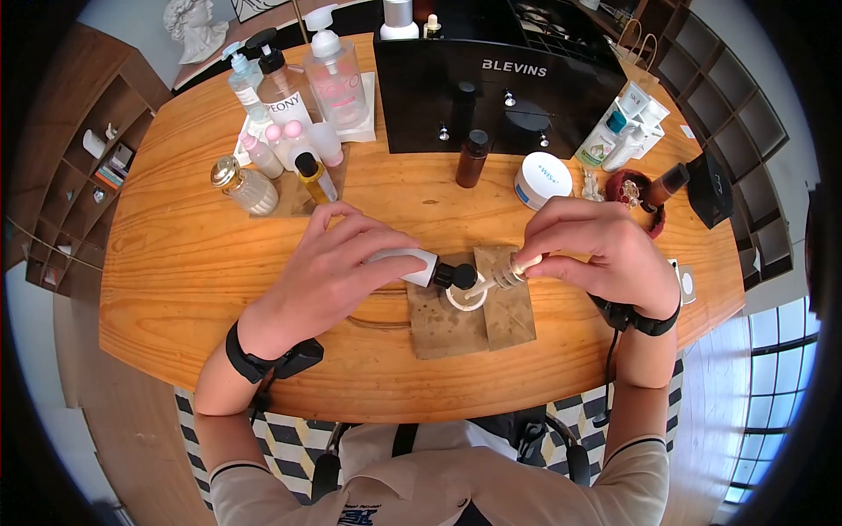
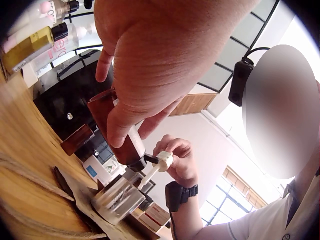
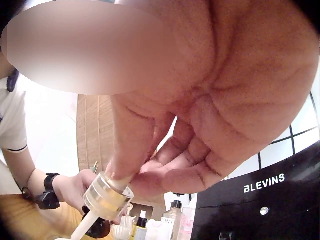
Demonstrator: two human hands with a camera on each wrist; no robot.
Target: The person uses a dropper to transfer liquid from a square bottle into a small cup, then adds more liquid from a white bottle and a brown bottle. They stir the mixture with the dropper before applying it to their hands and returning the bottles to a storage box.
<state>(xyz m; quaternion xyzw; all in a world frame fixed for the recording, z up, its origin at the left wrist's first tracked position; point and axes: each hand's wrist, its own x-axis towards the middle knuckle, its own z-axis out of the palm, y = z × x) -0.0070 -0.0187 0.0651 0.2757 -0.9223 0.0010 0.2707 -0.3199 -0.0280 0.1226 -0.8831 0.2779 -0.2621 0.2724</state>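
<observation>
My left hand (image 1: 326, 270) grips a brown bottle (image 2: 131, 150) with a white label, its black flip cap (image 1: 462, 276) hinged back. The bottle is tipped, mouth down toward a small clear glass jar (image 2: 117, 201). Between thumb and fingers, my right hand (image 1: 598, 247) pinches a dropper (image 3: 107, 196) with a pale bulb and clear collar. Its white pipette slants down toward the jar opening, close beside the bottle's cap. Under the jar lies a stained brown paper bag (image 1: 449, 337) with string handles. The bottle's far side is hidden behind my left fingers.
Behind the hands stand a brown bottle (image 1: 472, 159), a white round tub (image 1: 542, 181) and a black BLEVINS case (image 1: 421, 96). Pump bottles (image 1: 338, 92) and smaller bottles fill the back left. Tubes (image 1: 605, 140) and a red bowl (image 1: 656, 223) sit at the right.
</observation>
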